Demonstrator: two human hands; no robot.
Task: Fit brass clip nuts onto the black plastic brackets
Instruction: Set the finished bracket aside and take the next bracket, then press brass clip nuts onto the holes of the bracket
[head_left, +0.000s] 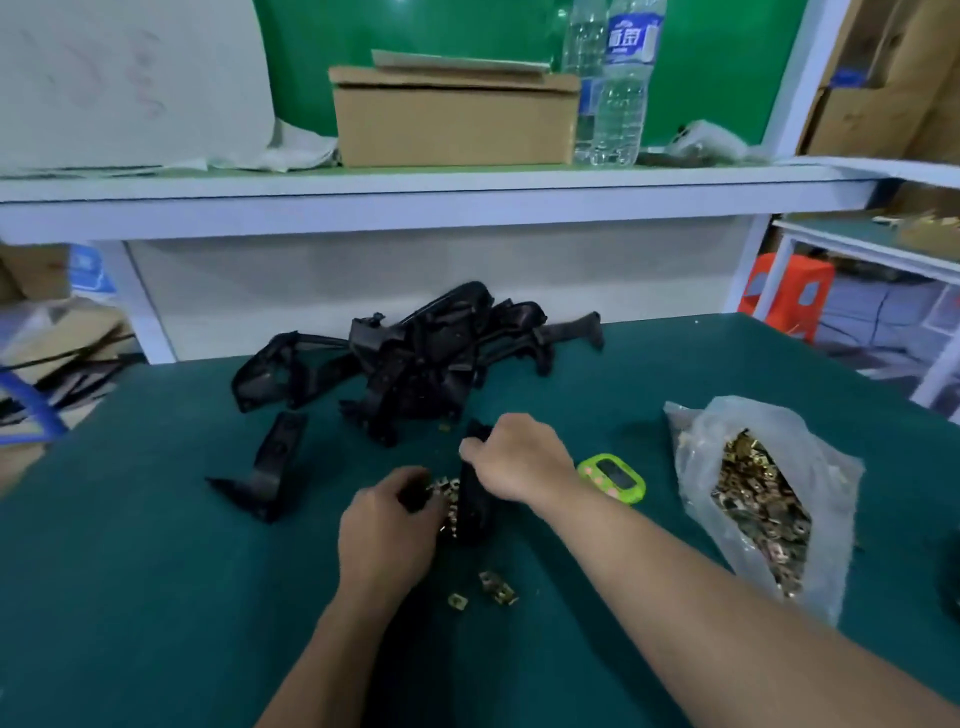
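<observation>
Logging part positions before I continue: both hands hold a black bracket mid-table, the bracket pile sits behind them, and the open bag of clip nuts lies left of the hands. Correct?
Not the bag. The head view shows the bag of clip nuts lying right of the hands, past the green timer. The left hand and right hand do hold the black bracket, with the bracket pile behind.

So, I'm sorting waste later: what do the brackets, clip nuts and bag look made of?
Brackets: matte black moulded plastic, judging by the dull sheen and ribbed shapes. Clip nuts: thin yellow metal that glints, brass-looking, possibly only plated. Bag: thin clear plastic film, crinkled and see-through.
</observation>
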